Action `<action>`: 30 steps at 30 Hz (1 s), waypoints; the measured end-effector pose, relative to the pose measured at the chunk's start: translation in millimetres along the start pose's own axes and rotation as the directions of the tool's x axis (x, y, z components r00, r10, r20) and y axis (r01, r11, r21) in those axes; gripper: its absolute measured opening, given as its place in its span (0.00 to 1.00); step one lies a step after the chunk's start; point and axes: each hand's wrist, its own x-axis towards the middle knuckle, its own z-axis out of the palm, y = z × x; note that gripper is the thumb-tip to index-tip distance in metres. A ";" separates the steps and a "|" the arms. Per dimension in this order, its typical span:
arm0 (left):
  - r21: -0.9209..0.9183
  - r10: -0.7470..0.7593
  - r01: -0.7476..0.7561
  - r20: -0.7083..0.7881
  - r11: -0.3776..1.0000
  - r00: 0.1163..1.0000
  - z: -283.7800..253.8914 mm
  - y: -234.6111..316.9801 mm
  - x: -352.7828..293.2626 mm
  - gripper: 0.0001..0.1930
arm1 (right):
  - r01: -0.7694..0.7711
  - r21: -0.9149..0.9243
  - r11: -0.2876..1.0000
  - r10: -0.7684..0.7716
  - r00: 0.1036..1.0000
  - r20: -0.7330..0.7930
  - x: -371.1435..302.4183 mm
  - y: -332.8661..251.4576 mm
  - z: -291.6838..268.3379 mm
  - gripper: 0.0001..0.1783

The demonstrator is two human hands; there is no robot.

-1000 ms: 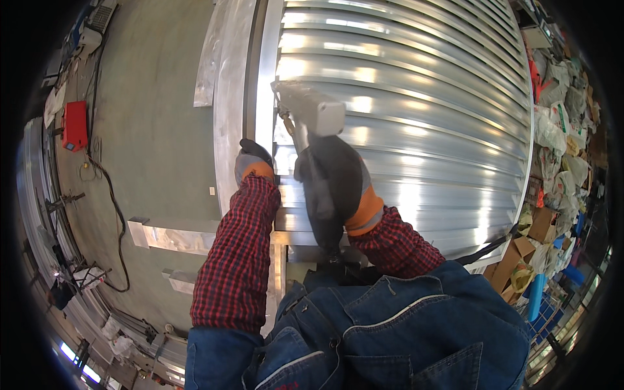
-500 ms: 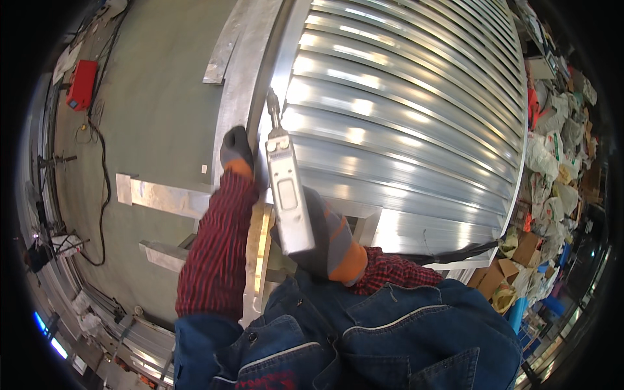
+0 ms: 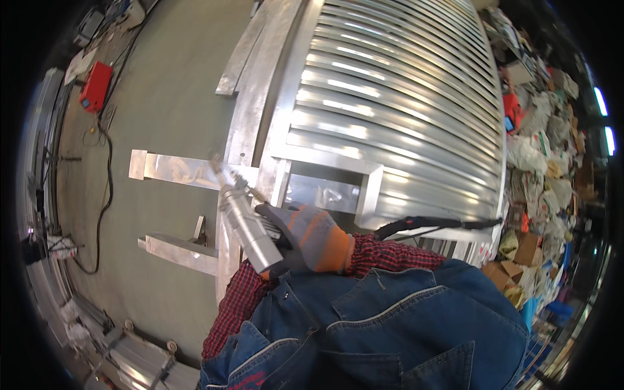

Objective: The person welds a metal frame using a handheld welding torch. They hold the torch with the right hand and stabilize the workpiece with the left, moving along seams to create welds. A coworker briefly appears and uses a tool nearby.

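Silver tool point(image 3: 248, 229), off near left corner of slatted panel point(image 3: 396, 110), clamped in right hand point(image 3: 317, 242); long axis pointing forward-left, away from panel. Left hand point(image 3: 277, 268), mostly hidden: impossible to tell whether gripping.

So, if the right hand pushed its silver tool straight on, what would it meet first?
The silver tool in the right hand overlaps the metal crossbar in view, so likely that; if passing above, the floor beyond. Depth is unclear.
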 end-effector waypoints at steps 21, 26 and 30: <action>-0.270 0.480 -0.405 0.338 0.874 0.810 74.1 -35.1 -120.8 0.33 | 0.047 -0.212 0.976 -0.044 0.999 0.020 -126.8 -87.7 139.9 0.27; -0.195 0.425 -0.391 0.176 0.899 0.888 101.6 -85.5 -102.3 0.31 | 0.057 0.202 0.978 -0.098 0.975 0.199 -109.2 -29.5 159.0 0.25; -0.182 0.349 -0.339 0.025 0.923 0.937 135.5 -130.4 -104.2 0.29 | 0.364 -0.091 0.927 -0.284 0.840 0.462 -98.2 -5.0 168.6 0.26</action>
